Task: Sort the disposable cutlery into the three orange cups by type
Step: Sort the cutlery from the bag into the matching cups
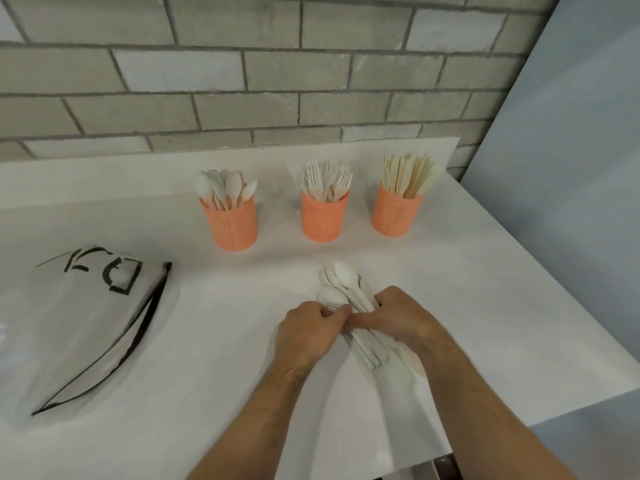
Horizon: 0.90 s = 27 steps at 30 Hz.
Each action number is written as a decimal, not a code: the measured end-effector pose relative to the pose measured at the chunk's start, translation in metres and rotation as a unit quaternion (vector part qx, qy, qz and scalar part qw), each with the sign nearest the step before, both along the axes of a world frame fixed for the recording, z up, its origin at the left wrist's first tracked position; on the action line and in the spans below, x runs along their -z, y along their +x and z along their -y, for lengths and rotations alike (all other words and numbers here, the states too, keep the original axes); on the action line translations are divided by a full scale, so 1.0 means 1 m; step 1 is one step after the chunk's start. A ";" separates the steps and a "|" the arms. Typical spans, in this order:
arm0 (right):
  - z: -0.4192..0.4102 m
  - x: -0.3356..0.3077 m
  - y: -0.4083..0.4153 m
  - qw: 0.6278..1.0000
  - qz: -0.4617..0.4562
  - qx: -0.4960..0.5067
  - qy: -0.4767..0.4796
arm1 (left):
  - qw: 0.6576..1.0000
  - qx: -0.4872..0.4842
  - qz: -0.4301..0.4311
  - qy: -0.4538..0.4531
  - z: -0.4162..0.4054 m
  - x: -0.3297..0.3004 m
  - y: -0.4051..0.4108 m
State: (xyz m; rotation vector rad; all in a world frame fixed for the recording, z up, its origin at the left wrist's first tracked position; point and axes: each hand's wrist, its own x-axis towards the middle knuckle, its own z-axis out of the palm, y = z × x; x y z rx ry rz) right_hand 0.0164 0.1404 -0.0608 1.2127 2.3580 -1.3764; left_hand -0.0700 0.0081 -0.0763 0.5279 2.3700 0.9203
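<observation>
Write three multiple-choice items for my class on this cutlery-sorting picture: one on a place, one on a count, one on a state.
1. Which cup holds the forks?
A. left cup
B. middle cup
C. right cup

2. How many orange cups stand on the table?
A. two
B. three
C. four

3. What are the hands doing?
A. resting flat on the table
B. lifting a cup
C. gripping a bundle of cutlery

Answers:
1. B: fork tines stick up from the middle cup, while the left cup holds spoons and the right cup knives.
2. B: three cups stand in a row on the table.
3. C: the left hand and right hand curl round the bundle, spoon bowls poking out beyond the fingers.
</observation>
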 end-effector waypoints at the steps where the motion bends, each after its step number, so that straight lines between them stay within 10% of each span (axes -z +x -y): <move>1: -0.004 0.002 0.002 1.000 -0.012 -0.005 -0.016 | 1.000 -0.003 0.005 -0.001 -0.001 0.001 -0.001; 16: -0.040 -0.009 0.016 0.969 -0.181 0.063 -0.158 | 0.981 -0.063 0.041 0.176 -0.006 -0.024 0.008; 23: -0.024 -0.042 0.004 0.930 -0.287 -0.011 -0.229 | 0.876 -0.035 0.338 0.344 -0.041 -0.053 0.013; 27: -0.008 -0.051 -0.009 0.964 -0.234 -0.085 -0.097 | 0.863 -0.076 0.347 0.360 -0.059 -0.060 0.008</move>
